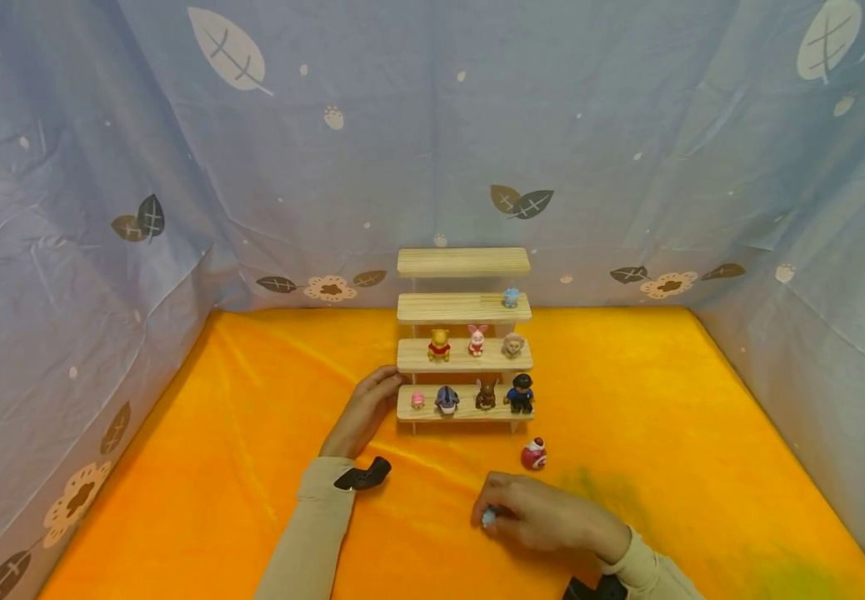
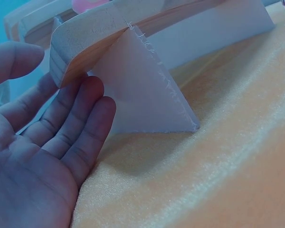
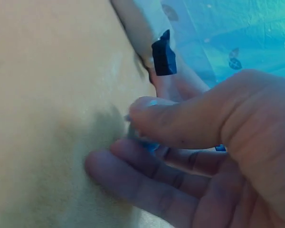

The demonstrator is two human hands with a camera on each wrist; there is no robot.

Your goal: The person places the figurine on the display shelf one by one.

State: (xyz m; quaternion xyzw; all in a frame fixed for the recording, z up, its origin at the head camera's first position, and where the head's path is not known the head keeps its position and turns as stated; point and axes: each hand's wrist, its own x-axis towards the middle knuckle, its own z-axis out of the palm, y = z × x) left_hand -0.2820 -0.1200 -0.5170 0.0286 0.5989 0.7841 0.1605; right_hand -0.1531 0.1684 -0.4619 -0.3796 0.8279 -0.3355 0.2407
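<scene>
A small light-blue figurine (image 1: 488, 517) is pinched between thumb and fingers of my right hand (image 1: 545, 512), low over the orange cloth; most of it is hidden. At the lowest step's left end, my left hand (image 1: 363, 414) touches the wooden tiered shelf (image 1: 465, 308). In the left wrist view its fingers (image 2: 92, 123) extend against the board end and the pale side support (image 2: 142, 90), the thumb apart. Just in front of the shelf's right corner lies a red-and-white figurine (image 1: 533, 454).
The bottom step holds a pink figurine (image 1: 417, 400), a donkey (image 1: 447, 400), a brown figurine (image 1: 486, 395) and a dark-haired figure (image 1: 521, 394). Above stand a yellow bear (image 1: 439, 344), a piglet (image 1: 476, 340), a beige figurine (image 1: 512, 345) and a blue one (image 1: 511, 297). Curtains (image 1: 432, 150) surround the orange cloth.
</scene>
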